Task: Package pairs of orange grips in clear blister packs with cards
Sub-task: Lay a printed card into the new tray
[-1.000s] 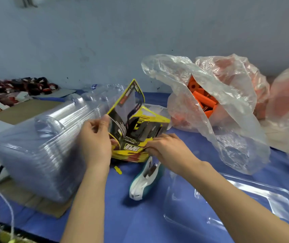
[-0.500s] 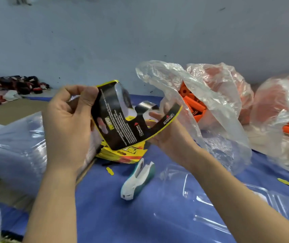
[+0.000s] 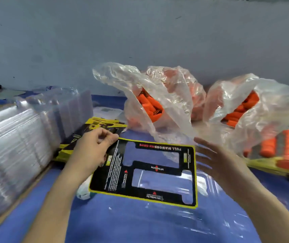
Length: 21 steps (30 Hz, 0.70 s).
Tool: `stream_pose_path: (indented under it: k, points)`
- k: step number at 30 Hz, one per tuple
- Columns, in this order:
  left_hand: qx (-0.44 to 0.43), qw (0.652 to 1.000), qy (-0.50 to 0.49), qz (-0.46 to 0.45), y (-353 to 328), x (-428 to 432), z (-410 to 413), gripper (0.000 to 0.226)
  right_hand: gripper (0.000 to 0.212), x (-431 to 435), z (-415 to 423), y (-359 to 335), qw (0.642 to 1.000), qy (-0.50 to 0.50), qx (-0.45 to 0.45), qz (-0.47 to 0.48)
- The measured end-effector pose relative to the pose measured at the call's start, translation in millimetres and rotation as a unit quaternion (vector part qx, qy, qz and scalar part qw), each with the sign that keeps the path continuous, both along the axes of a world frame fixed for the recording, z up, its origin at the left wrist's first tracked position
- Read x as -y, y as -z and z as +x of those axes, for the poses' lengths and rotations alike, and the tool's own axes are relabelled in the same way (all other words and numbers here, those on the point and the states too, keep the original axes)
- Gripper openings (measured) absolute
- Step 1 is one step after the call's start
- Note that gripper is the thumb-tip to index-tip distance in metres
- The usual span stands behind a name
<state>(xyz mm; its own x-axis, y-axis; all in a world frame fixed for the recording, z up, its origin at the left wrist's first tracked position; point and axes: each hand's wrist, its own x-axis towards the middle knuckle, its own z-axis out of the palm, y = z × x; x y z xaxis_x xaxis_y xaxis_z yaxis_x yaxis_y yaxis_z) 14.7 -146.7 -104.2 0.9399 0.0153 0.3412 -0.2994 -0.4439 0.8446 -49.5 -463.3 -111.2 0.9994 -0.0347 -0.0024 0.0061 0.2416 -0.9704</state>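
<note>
Left hand (image 3: 94, 148) pinches card (image 3: 147, 172) corner; right hand (image 3: 217, 160) beside it, fingers spread apart. Two far plastic bags (image 3: 177, 88) hold orange grips (image 3: 150, 106).

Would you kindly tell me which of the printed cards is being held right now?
The black, yellow-edged card pinched at its corner by the left hand; the other cards lie stacked behind that hand.

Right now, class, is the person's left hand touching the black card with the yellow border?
Touching. The head view shows the left hand pinching the card at its far left corner, with the fingers curled over the card's edge.
</note>
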Motion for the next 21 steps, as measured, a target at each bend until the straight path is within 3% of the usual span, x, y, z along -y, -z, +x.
stream_pose_path:
  k: [2,5,8,13,21]
  points:
    - [-0.010,0.998,0.011,0.065,11,18,0,0.018,0.025,10,-2,11,0.991,0.106,0.040,-0.065]
    - [-0.017,0.995,0.008,0.101,18,37,4,0.016,0.028,20,-4,16,0.968,0.190,0.080,-0.145]
    - [-0.028,0.991,0.008,0.132,20,49,6,0.017,0.024,25,-9,15,0.948,0.190,0.120,-0.225]
    - [-0.035,0.986,0.005,0.165,24,56,4,0.017,0.020,25,-18,28,0.913,0.183,0.108,-0.347]
    - [-0.043,0.979,-0.008,0.199,34,46,-4,0.018,0.022,14,-25,42,0.828,0.119,0.106,-0.538]
